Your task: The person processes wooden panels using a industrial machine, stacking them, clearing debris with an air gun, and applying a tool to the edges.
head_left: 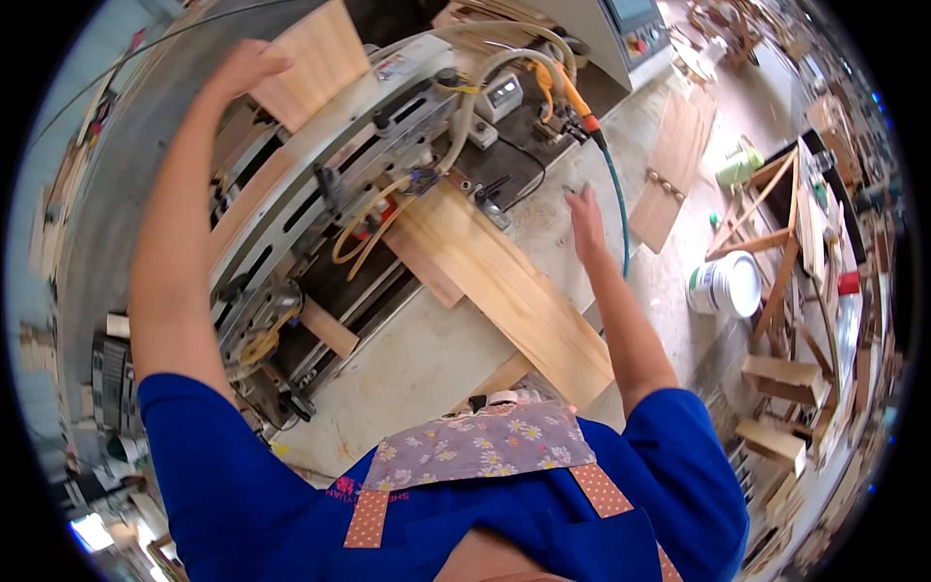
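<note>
At the upper left, my left hand (250, 70) grips the left edge of a light wooden board (315, 63). The thumb lies against its face, and the other fingers are partly hidden. That board stands tilted beside the long metal beam (378, 107) of a woodworking machine. My right hand (585, 218) hovers over the grey worktable (388, 388), empty, with its fingers apart. Between my arms a long pale plank (514, 291) lies slantwise, its far end under the machine's head and its near end close to my apron. A second plank (427, 262) shows partly beneath it.
An orange air gun (567, 92) with a teal hose (616, 184) is beyond my right hand. A control panel (640, 29) stands at the top. To the right are floor boards (671, 175), a white bucket (727, 284) and a wooden frame (776, 242). Yellow tubes (359, 247) loop beside the machine.
</note>
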Motion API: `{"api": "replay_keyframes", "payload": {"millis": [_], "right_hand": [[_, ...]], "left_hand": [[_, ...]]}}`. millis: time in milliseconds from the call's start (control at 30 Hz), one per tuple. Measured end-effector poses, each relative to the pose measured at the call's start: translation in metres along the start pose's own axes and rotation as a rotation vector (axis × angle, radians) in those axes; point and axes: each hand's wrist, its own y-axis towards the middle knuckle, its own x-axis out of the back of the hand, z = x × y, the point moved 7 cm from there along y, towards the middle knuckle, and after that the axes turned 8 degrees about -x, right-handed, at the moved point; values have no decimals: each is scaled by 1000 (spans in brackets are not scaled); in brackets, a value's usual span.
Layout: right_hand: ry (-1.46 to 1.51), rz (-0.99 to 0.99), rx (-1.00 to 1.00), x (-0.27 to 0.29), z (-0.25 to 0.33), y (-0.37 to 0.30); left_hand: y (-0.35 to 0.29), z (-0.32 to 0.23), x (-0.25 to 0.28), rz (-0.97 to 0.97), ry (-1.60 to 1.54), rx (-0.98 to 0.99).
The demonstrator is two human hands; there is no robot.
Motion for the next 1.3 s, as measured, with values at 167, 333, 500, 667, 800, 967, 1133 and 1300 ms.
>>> {"api": "replay_keyframes", "payload": {"millis": [167, 333, 500, 667, 800, 967, 1133, 1300], "right_hand": [[118, -130, 32, -7, 38, 78], [243, -224, 53, 0, 53, 92], [271, -282, 69, 3, 46, 99], [241, -162, 0, -11, 47, 109], [-22, -95, -153, -27, 80, 69], [570, 743, -100, -147, 186, -61], [895, 1338, -178, -218, 263, -167], [749, 877, -108, -188, 222, -155]], "left_hand": [[-11, -3, -7, -47, -98, 71], [-23, -9, -5, -19, -146, 258], [-22, -18, -3, -58, -132, 181], [-22, -30, 26, -55, -107, 147], [-60, -93, 93, -286, 78, 10], [-138, -207, 146, -240, 386, 99], [-189, -292, 91, -648, 664, -529], [-204, -180, 60, -970, -297, 5]]}}
